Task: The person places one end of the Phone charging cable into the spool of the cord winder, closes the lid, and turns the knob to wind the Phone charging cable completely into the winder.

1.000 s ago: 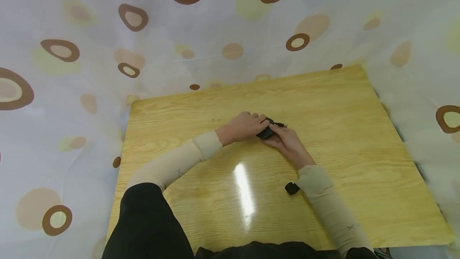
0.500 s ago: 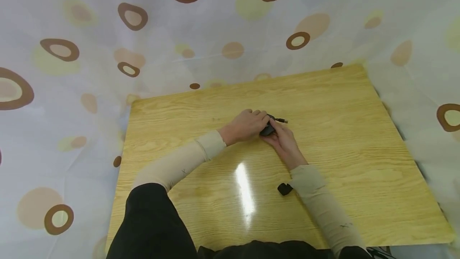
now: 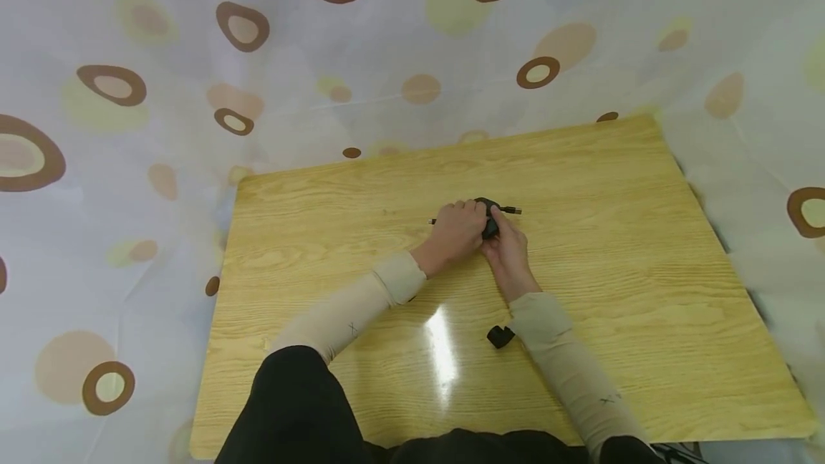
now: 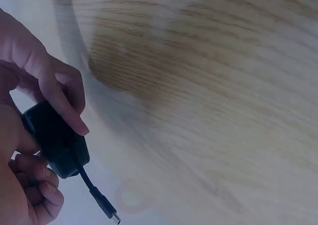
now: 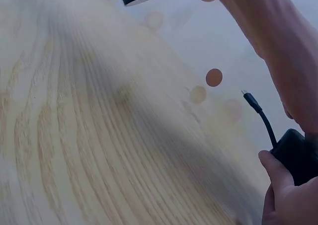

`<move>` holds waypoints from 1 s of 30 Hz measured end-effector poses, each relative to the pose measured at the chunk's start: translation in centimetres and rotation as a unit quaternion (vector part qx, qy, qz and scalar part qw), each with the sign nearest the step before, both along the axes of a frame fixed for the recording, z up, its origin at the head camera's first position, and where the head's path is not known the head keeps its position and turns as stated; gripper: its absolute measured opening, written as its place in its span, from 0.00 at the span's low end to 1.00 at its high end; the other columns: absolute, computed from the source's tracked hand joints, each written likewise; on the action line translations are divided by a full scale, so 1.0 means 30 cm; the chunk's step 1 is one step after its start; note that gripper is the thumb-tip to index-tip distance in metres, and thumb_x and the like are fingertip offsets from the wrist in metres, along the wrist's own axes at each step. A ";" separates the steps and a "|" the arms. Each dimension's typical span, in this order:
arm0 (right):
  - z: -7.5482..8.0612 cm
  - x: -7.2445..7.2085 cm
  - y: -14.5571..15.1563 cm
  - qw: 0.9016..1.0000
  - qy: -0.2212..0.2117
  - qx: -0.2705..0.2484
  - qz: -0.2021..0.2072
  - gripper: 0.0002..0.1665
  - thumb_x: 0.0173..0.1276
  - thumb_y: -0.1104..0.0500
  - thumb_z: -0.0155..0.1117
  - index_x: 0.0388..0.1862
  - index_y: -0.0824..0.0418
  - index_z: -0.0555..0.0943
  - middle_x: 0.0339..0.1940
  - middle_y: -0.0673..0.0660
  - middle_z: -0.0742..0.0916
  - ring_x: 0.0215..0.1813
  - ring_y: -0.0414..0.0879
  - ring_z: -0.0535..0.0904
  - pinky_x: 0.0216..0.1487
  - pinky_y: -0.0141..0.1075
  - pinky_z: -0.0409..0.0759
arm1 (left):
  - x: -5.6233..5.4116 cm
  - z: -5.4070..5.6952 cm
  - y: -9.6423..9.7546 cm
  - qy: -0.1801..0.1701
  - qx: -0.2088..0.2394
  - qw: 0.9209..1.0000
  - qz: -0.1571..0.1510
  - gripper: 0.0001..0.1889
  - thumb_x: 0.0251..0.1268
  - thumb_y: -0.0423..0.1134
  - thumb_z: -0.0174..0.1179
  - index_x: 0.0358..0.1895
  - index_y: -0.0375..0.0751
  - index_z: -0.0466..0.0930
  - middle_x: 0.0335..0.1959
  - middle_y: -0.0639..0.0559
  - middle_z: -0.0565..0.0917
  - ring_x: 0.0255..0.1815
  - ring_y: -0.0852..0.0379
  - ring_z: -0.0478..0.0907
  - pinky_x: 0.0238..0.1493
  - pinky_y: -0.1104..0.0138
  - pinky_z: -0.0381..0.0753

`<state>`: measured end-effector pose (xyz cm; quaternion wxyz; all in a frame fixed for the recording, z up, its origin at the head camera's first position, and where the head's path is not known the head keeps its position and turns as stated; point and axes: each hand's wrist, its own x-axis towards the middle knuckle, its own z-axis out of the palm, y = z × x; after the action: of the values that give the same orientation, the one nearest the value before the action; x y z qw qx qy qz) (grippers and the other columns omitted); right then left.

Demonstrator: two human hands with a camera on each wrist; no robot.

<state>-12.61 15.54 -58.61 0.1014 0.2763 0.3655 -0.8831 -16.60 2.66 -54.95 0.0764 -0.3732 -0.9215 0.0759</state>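
Note:
A black block-shaped device with short cables is held between both hands over the middle of the table. My left hand grips it from the left with curled fingers. My right hand pinches its right side, thumb on top. One cable plug sticks out to the right, and a second small plug tip shows left of the left hand. In the left wrist view the device has a cable ending in a metal-tipped plug. Fingers hide much of the device's body.
The wooden table spreads around the hands, with a patterned cloth behind and at both sides. A small black piece sits against the right cuff. A bright reflection lies on the near tabletop.
Both hands and the device have shifted slightly right, the left hand turning more upright. The second plug tip has come into view on the left. The black piece moved left with the right cuff.

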 end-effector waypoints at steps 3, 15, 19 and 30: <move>0.000 -0.002 0.004 1.000 0.002 -0.006 -0.003 0.29 0.82 0.48 0.60 0.75 0.59 0.73 0.49 0.48 0.90 0.48 0.38 0.88 0.47 0.30 0.86 | 0.011 0.000 0.015 -0.021 0.010 0.999 0.032 0.13 0.85 0.44 0.52 0.44 0.42 0.83 0.35 0.51 0.89 0.35 0.56 0.89 0.34 0.66 0.89; -0.007 0.006 0.044 0.998 0.002 -0.027 0.049 0.38 0.84 0.48 0.55 0.87 0.55 0.59 0.85 0.61 0.67 0.69 0.45 0.83 0.72 0.45 0.80 | -0.028 0.001 -0.136 -0.149 0.195 0.968 0.052 0.13 0.87 0.44 0.50 0.54 0.42 0.82 0.45 0.50 0.85 0.39 0.56 0.84 0.41 0.63 0.85; -0.015 0.013 0.059 0.998 -0.008 -0.015 0.053 0.39 0.83 0.48 0.57 0.87 0.55 0.59 0.85 0.62 0.66 0.64 0.44 0.86 0.73 0.46 0.79 | -0.026 -0.015 -0.189 -0.174 0.234 0.955 0.061 0.20 0.81 0.47 0.60 0.66 0.42 0.78 0.58 0.47 0.83 0.55 0.51 0.83 0.54 0.57 0.85; -0.024 0.051 0.013 0.985 0.013 0.099 0.139 0.42 0.84 0.41 0.55 0.85 0.62 0.60 0.83 0.64 0.70 0.55 0.31 0.87 0.56 0.26 0.85 | 0.036 -0.076 -0.162 -0.214 0.178 0.960 0.009 0.46 0.72 0.61 0.66 0.84 0.46 0.57 0.76 0.48 0.75 0.76 0.51 0.74 0.76 0.47 0.73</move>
<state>-11.08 15.94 -59.32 0.1903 0.2204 0.4875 -0.8231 -15.51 -2.20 -57.24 -0.0585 -0.3528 -0.9182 -0.1704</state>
